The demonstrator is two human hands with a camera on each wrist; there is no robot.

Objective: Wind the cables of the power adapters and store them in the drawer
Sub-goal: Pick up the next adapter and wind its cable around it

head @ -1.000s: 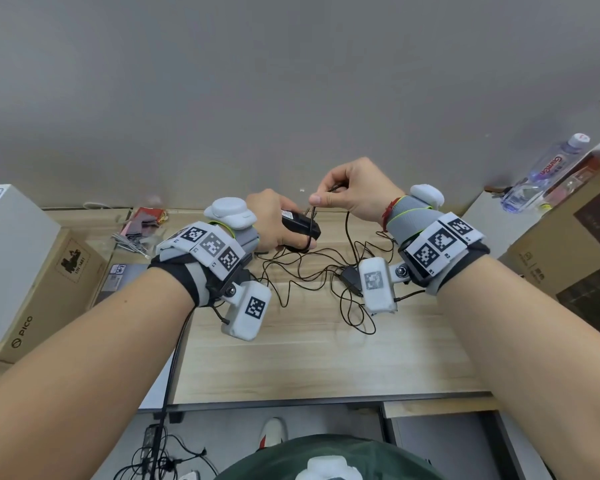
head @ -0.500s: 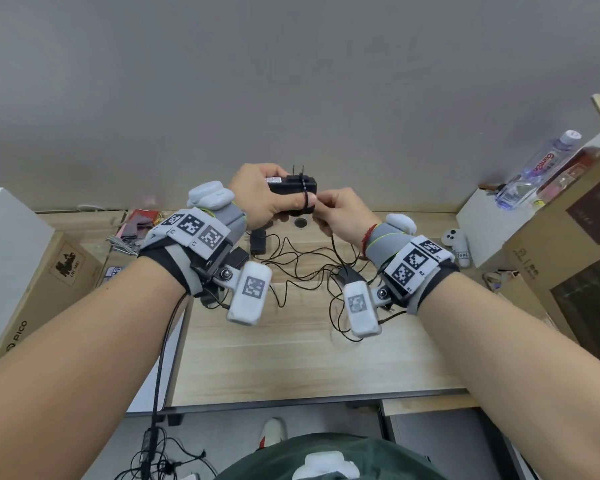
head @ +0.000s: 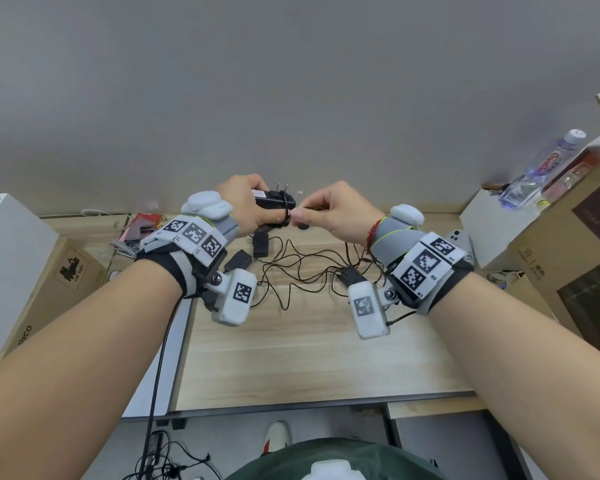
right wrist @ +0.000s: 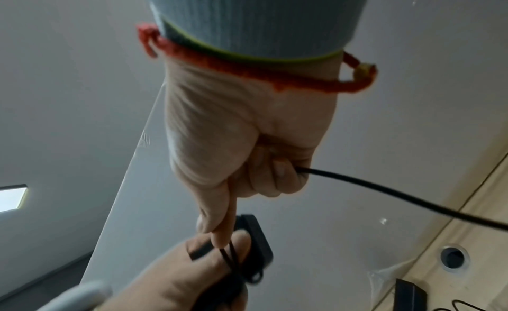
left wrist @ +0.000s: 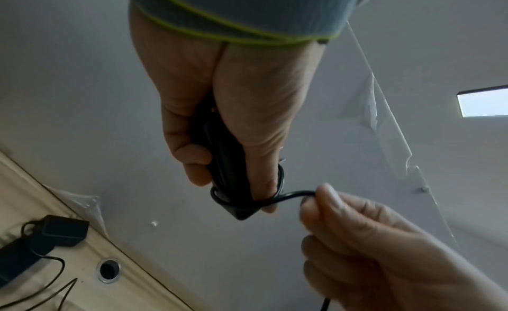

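Adapter (head: 274, 199): black, held above the desk (head: 291, 358) at 12 o'clock, prongs up, left hand (head: 245, 202) wrapped round it. Cable (left wrist: 291, 195): looped round adapter, pinched by right hand (head: 333, 211) at its 3 o'clock. Spare adapters (head: 260, 245): on desk below, cables tangled.

A light wooden desk (head: 291, 358) carries 3 black power adapters (head: 238, 261) amid tangled black cables (head: 302, 268) at its middle. Cardboard boxes (head: 49, 271) stand at the left edge, and a round grommet hole (head: 303, 227) sits far.
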